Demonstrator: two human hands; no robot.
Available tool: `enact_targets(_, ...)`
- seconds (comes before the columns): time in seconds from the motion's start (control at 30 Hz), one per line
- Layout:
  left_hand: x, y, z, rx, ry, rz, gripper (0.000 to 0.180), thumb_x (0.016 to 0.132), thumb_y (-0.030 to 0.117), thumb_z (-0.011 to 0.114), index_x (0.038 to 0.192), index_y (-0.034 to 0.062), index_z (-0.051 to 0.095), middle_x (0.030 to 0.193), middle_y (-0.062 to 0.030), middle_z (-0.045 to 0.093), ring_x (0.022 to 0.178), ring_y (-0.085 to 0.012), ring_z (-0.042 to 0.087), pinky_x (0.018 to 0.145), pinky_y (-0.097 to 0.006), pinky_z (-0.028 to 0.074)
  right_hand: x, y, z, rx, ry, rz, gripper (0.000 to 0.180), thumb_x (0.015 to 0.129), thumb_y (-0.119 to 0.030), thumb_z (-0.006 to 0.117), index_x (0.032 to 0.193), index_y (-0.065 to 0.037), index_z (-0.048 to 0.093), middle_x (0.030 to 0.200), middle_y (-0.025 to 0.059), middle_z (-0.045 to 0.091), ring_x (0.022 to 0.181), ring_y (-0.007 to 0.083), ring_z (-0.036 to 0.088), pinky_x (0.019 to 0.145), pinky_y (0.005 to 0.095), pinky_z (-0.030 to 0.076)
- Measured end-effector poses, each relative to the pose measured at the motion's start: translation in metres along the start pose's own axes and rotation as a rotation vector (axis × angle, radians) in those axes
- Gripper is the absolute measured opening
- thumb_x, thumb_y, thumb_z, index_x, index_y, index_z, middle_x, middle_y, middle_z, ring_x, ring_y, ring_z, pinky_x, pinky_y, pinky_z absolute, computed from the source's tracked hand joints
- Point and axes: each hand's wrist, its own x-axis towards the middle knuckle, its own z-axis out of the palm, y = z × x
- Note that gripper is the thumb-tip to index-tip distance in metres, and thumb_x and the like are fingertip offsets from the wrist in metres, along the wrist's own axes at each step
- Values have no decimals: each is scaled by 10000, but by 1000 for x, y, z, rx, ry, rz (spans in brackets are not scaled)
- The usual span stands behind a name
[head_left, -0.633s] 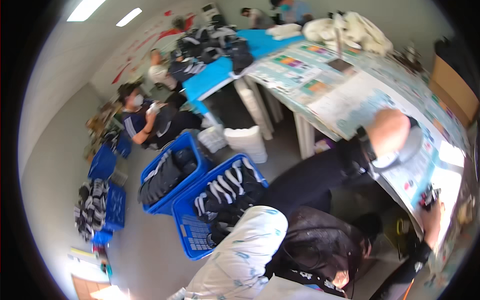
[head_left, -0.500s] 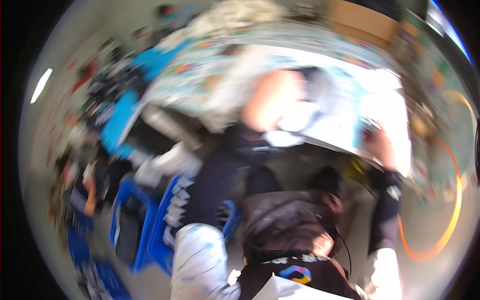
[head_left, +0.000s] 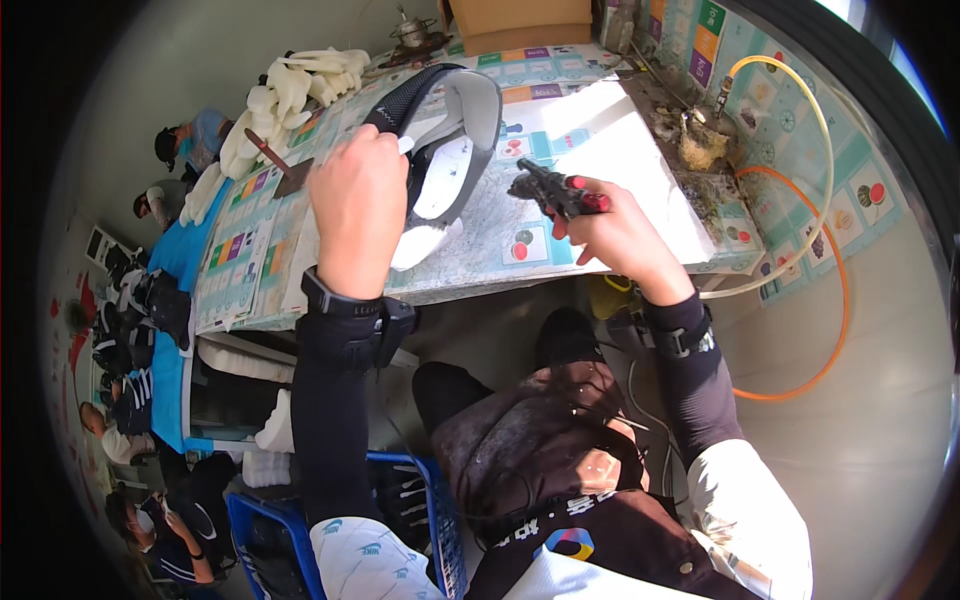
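Observation:
My left hand (head_left: 360, 195) is closed on a shoe (head_left: 478, 100) with a black mesh upper and a grey sole edge. The shoe is held tilted over the table, its opening and white inside turned partly toward me. To its right, my right hand (head_left: 622, 238) grips a grimy black spray gun (head_left: 556, 190) with red knobs. The gun's front end points left toward the shoe, with a gap between them. Under both hands lies the table (head_left: 590, 130), covered with patterned sheets and lit by bright sun.
A wooden-handled scraper (head_left: 268, 152) and white foam-like pieces (head_left: 285, 85) lie at the left. A cardboard box (head_left: 520, 25) stands at the back. An orange hose (head_left: 842, 325) loops at the right. Blue crates (head_left: 445, 540) sit below; several people are at far left.
The view has turned and sharpened from blur. My left hand has lifted the shoe up and leftward. My right hand has come from the table's right side toward the middle with the spray gun.

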Motion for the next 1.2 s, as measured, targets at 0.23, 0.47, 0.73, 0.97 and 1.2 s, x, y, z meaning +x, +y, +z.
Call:
enact_targets(0.23,-23,-7,70,-338,-257,-2,229,944,213,716,1004,-6,745,991,-198,686,934,-437,668,801,-502,530,41,13,19,-156,116,9,276,784,-88,625,1002,63,703,827,211,702,689,308,700,644,409,564)
enact_targets(0.47,-21,-20,46,-602,-444,-43,381,947,306,735,1203,24,752,999,-226,666,963,-426,643,848,-443,498,49,12,28,-242,-75,106,280,818,-134,539,892,80,704,890,343,687,940,516,676,850,531,539)
enact_targets(0.73,-38,-63,53,-1221,-491,-470,624,1003,458,731,1449,39,611,1307,-99,675,1143,-137,621,949,-343,497,46,19,31,-193,101,27,284,805,-111,552,955,75,704,824,312,693,796,451,711,762,490,562)
enact_targets(0.97,-56,-89,25,-1618,-574,-523,964,869,701,747,1513,34,484,1397,-71,580,1190,-151,535,969,-286,438,31,11,26,-107,100,32,303,809,-88,556,1035,62,688,743,211,691,632,314,703,635,415,563)
enact_targets(1.2,-83,-89,24,-2015,-518,-451,1209,513,840,872,1325,15,524,1240,-71,595,1062,-161,541,839,-307,444,27,14,27,-29,56,32,372,777,-80,686,1117,73,693,786,162,697,626,241,682,570,377,542)
